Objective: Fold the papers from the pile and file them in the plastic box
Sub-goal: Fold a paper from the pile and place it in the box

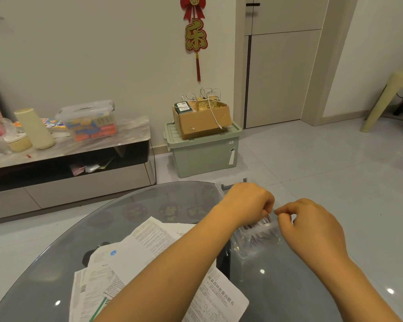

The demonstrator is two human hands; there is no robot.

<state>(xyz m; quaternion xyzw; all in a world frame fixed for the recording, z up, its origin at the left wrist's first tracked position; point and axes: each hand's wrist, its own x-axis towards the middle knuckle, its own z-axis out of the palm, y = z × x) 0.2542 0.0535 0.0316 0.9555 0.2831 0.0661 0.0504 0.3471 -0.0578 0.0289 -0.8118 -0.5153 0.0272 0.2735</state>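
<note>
hands (249, 203) over plastic box (254, 242) (table edge)

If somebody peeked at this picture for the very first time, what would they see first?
Probably the two hands in the middle: the left hand and right hand meet over the clear plastic box at the glass table's right side, fingers pinching folded paper inside. Next, the messy pile of papers spread left of the arms. Far back, a red and gold hanging ornament stands out on the wall.
</note>
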